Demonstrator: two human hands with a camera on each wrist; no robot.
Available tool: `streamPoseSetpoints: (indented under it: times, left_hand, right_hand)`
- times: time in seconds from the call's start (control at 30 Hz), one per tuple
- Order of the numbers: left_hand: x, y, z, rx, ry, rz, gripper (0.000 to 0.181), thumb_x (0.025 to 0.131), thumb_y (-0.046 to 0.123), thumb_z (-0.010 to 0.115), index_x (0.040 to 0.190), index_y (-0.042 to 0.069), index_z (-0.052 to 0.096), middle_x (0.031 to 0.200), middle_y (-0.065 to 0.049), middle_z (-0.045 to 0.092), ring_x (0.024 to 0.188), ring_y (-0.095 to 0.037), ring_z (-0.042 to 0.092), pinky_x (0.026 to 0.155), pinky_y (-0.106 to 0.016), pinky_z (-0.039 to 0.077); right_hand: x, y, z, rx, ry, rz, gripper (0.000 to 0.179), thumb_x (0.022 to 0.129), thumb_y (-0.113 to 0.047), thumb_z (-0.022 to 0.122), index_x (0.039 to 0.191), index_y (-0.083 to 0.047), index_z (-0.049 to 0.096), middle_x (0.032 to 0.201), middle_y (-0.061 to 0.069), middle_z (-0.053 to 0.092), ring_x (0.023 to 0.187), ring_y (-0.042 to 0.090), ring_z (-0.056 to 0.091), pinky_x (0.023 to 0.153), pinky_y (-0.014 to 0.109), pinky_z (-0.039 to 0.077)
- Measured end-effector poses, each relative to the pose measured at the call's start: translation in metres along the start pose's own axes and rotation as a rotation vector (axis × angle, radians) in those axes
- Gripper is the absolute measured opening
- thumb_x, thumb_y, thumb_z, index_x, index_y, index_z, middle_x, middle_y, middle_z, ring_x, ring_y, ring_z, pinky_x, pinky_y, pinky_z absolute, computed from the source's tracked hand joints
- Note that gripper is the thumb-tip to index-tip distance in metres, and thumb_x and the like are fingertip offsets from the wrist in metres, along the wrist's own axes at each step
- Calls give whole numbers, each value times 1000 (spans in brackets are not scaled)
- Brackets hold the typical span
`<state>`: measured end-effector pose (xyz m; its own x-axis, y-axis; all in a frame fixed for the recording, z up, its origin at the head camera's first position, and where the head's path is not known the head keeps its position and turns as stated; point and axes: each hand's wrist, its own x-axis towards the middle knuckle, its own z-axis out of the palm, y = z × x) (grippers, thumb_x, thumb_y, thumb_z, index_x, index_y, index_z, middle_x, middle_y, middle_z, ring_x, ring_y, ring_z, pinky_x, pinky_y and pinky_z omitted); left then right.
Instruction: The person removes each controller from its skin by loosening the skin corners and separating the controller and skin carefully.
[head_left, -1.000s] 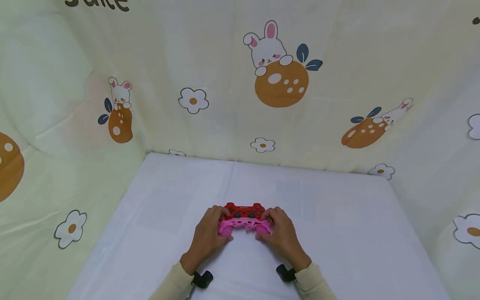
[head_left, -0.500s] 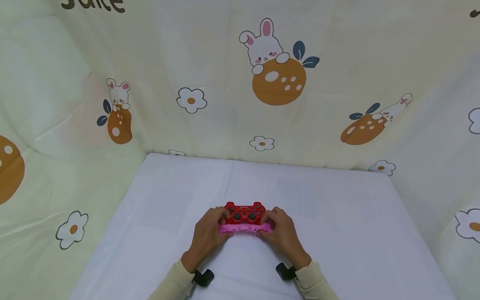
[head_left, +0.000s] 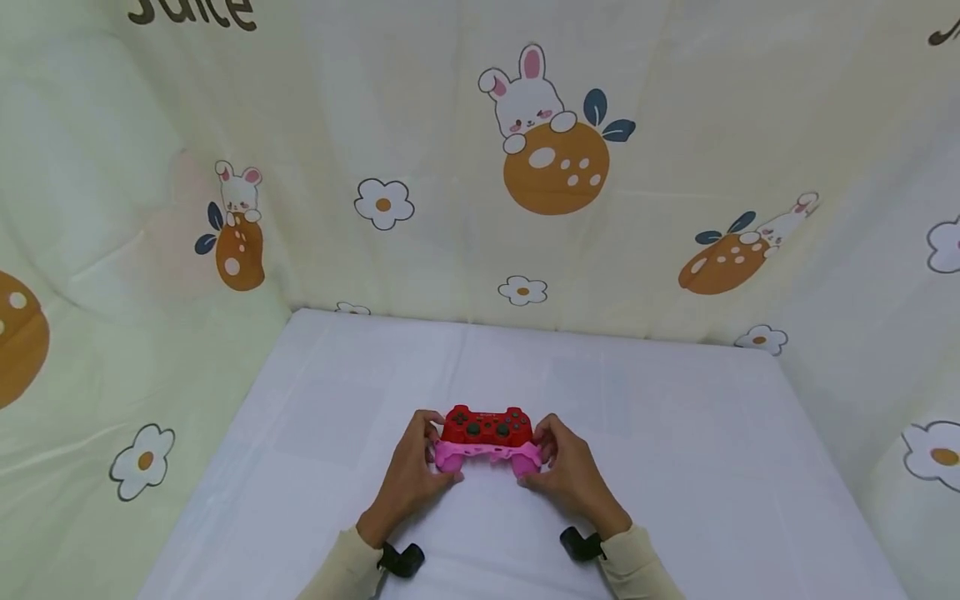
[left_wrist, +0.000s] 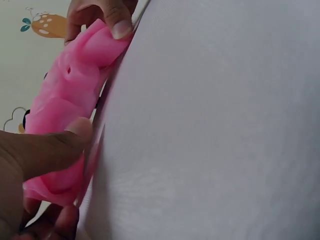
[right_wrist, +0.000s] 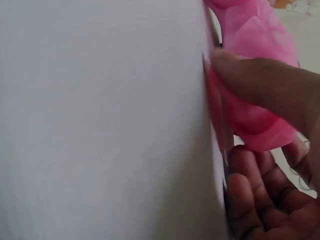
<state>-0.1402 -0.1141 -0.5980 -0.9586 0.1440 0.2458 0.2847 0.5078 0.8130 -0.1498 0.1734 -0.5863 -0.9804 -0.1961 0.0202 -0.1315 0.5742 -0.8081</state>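
Observation:
A red game controller (head_left: 487, 427) with dark buttons and sticks shows its upper face in the head view. Along its near side, a pink soft cover (head_left: 489, 451) wraps the two handles, while the red far part stays bare. My left hand (head_left: 411, 468) holds the left handle, thumb in front and fingers round the outer side. Mirroring it, my right hand (head_left: 567, 468) holds the right handle. In the left wrist view the thumb (left_wrist: 55, 150) presses the pink cover (left_wrist: 62, 95). The right thumb (right_wrist: 270, 85) lies on the cover (right_wrist: 260, 40) in the right wrist view.
A white cloth covers the table (head_left: 667, 467) beneath the hands. Patterned curtain (head_left: 427, 108) with rabbits, oranges and flowers encloses the back and both sides. Each wrist carries a small black camera, such as the left one (head_left: 402, 560).
The fingers have moved off the red upper face to the controller's outer sides. The pink cover, flattened into a narrow band half a second ago, now shows both handle parts again.

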Motion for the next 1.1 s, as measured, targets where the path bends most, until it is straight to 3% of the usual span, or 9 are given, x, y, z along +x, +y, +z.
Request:
streamPoseSetpoints:
  times: [0.17, 0.3, 0.47, 0.63, 0.83, 1.1]
  left_hand:
    - [1, -2, 0, -201, 31, -88, 83, 68, 11, 100, 133, 15, 49, 102, -2, 59, 85, -16, 63, 81, -25, 58]
    - [3, -2, 1, -311, 50, -111, 80, 70, 11, 99, 133, 14, 50, 102, -7, 59, 84, -19, 64, 80, -25, 58]
    - [7, -3, 1, -407, 41, -133, 76, 72, 5, 98, 131, 12, 51, 102, -12, 58, 84, -19, 59, 74, -23, 55]
    - [10, -3, -1, -437, 44, -171, 73, 74, -1, 94, 132, 13, 52, 105, -11, 58, 91, -18, 58, 71, -22, 55]
    - [12, 1, -1, -438, 65, -157, 68, 72, -1, 94, 127, 10, 56, 101, -11, 60, 89, -15, 59, 70, -22, 53]
    - [13, 4, 3, -468, 62, -187, 64, 72, -1, 95, 123, 7, 58, 98, -14, 59, 86, -13, 57, 68, -20, 47]
  right_hand:
    - [2, 6, 0, 111, 57, 45, 55, 71, -18, 100, 108, -21, 60, 93, 1, 66, 81, 16, 62, 69, 24, 52]
    - [2, 9, 0, 225, 61, 83, 49, 76, -16, 96, 111, -15, 62, 101, 7, 69, 81, 16, 65, 73, 23, 54]
    - [3, 12, 0, 327, 56, 81, 52, 75, -12, 97, 112, -8, 61, 100, 11, 68, 82, 16, 66, 75, 21, 56]
    - [4, 16, -2, 370, 47, 53, 53, 74, -14, 98, 110, -5, 61, 94, 11, 69, 80, 12, 67, 73, 21, 57]
    - [4, 17, -9, 392, 48, 60, 49, 72, -13, 98, 107, -6, 64, 90, 7, 70, 78, 12, 68, 71, 23, 59]
    - [1, 21, -10, 416, 40, 63, 47, 78, -12, 94, 112, -5, 63, 100, 8, 68, 84, 13, 69, 76, 23, 60]
